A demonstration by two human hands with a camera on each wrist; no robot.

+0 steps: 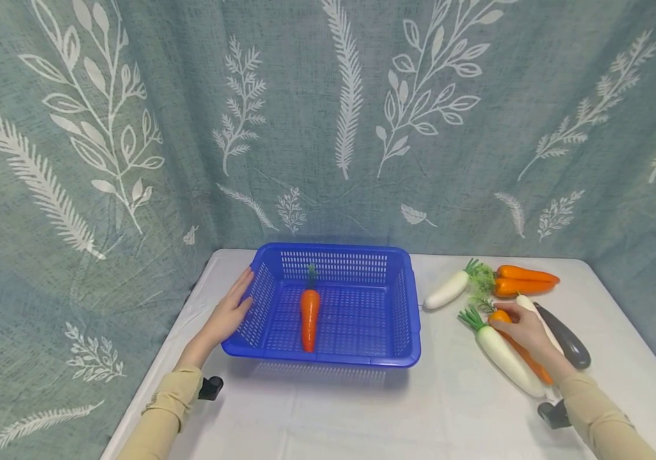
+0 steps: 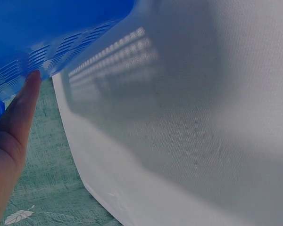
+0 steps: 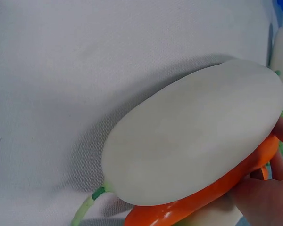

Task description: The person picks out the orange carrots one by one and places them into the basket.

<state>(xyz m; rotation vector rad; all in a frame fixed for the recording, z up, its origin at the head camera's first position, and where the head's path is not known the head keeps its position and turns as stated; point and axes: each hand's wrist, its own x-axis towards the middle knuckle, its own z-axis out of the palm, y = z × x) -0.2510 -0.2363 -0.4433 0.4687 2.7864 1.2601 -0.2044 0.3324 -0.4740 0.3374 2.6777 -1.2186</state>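
My left hand (image 1: 226,319) rests against the left wall of a blue plastic basket (image 1: 322,358), fingers extended; its thumb touches the slotted side in the left wrist view. Inside the basket lies an orange carrot (image 1: 309,319) with a green top. On the right, my right hand (image 1: 526,331) grips another orange carrot (image 1: 537,367) near its leafy end, fingers and thumb about it. That carrot (image 3: 198,207) lies right beside a large white radish (image 3: 193,132), which partly hides it in the right wrist view.
A smaller white radish (image 1: 447,291) lies between basket and hand. Two more orange carrots (image 1: 526,287) lie behind the right hand. An eggplant (image 1: 565,337) and a slim white vegetable (image 1: 526,302) lie to its right. A green curtain (image 1: 316,211) hangs behind the white table (image 1: 328,415).
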